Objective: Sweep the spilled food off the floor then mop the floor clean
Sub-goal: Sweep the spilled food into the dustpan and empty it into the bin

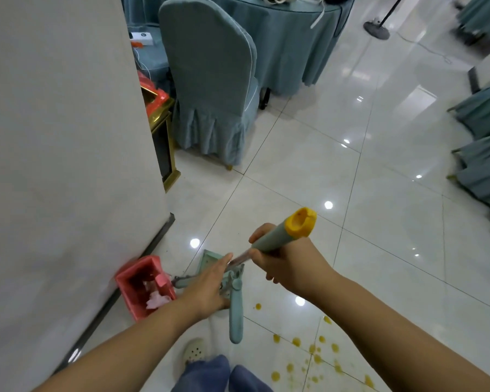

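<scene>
While the right hand is clenched around the teal plastic mop handle with a yellow end cap, the left hand lies with straight fingers against its thin metal shaft, grasping nothing. The yellow drops of spilled food lie unswept on the glossy white tiled floor, right of the person's feet. I judge that mopping first would smear them, and a step there could slip. A small red plastic bin stands at the foot of the white wall; a blue-grey covered chair stands well apart.

Banquet hall, covered chairs, clothed table
</scene>
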The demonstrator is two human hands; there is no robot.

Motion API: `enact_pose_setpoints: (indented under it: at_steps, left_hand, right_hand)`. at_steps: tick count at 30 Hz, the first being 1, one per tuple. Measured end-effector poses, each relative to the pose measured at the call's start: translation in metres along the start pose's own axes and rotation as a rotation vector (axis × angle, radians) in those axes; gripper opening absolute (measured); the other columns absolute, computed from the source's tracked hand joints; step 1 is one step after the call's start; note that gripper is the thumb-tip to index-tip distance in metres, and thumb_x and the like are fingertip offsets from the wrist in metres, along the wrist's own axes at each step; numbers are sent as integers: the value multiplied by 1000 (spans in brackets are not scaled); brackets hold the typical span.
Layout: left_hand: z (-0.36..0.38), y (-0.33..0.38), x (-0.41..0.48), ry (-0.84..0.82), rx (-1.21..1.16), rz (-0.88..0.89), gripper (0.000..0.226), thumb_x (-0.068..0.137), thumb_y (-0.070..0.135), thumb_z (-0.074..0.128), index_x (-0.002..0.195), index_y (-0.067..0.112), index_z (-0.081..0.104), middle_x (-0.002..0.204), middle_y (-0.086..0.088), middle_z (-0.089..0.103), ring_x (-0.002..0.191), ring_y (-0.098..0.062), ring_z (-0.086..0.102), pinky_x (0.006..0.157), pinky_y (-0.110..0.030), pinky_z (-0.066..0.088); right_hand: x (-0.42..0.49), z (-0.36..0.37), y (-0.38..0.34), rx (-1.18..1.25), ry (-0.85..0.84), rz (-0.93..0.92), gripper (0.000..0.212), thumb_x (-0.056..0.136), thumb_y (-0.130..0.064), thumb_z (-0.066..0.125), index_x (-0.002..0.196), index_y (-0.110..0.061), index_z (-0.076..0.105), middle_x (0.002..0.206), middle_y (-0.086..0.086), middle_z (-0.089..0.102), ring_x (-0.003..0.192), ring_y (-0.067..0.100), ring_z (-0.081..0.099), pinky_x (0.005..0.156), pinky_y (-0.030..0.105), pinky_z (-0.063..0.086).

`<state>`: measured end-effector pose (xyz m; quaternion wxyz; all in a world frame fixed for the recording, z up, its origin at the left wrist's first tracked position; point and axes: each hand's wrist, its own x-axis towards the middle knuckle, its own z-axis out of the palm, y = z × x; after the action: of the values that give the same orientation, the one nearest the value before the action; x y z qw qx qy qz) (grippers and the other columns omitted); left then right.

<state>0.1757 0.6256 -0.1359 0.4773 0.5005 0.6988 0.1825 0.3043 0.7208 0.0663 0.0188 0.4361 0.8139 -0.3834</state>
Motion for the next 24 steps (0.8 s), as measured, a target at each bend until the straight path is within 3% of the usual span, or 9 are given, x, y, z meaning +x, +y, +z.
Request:
enact_pose_setpoints:
  at_steps: [2, 4, 7, 11, 15, 19, 24]
  left_hand:
    - [-1, 8, 0, 11, 14, 27, 95, 67, 45, 75, 141, 51, 17, 132, 12, 50, 117, -13, 55, 92, -39, 53]
    - [-2, 16, 1, 45, 56, 79, 72, 77, 31, 70, 139, 39, 33, 131, 6, 53, 117, -16, 55, 98, -35, 48]
    - [-1, 26, 2, 31, 50, 86, 35, 84, 29, 63, 114, 38, 47, 105, 9, 60, 94, -11, 60, 85, -31, 54]
    - [2, 30, 4, 28, 31, 48, 29, 85, 28, 62, 111, 34, 51, 98, 8, 60, 89, -13, 61, 81, -32, 54]
    - [-3, 35, 12, 37, -90, 0, 23, 85, 22, 60, 106, 31, 55, 96, 2, 63, 91, -18, 62, 84, -35, 55]
    - [-12, 45, 24, 123, -46, 13, 32, 84, 19, 62, 114, 30, 56, 95, 3, 65, 87, -18, 61, 80, -33, 53]
    - [-21, 59, 43, 199, -122, -34, 23, 87, 21, 62, 108, 28, 57, 93, 2, 67, 88, -21, 64, 83, -35, 55]
  right_hand:
    - [-2, 1, 0, 19, 14, 1, 8, 89, -30, 59, 93, -34, 53, 68, -7, 60, 65, 13, 66, 65, 34, 59]
    - [-5, 0, 1, 42, 36, 13, 8, 89, -29, 60, 93, -33, 55, 65, -6, 62, 61, 13, 67, 61, 32, 59]
    - [-11, -1, 4, 103, 44, 46, 8, 90, -27, 61, 95, -29, 56, 65, -5, 63, 60, 14, 67, 55, 29, 59]
    - [-13, -3, 6, 97, 39, 53, 9, 90, -28, 62, 97, -31, 56, 65, -10, 61, 60, 10, 66, 59, 22, 57]
    - [-6, -6, 5, 104, 97, 51, 15, 88, -29, 63, 103, -25, 62, 70, -14, 61, 64, 12, 67, 68, 28, 58]
    - [-2, -14, 5, 203, 171, 66, 19, 89, -24, 63, 108, -23, 61, 72, -11, 64, 61, 13, 67, 62, 25, 58]
    - [-2, -17, 15, 288, 275, 112, 29, 93, -18, 57, 118, -32, 50, 85, -8, 60, 65, 13, 67, 62, 27, 59]
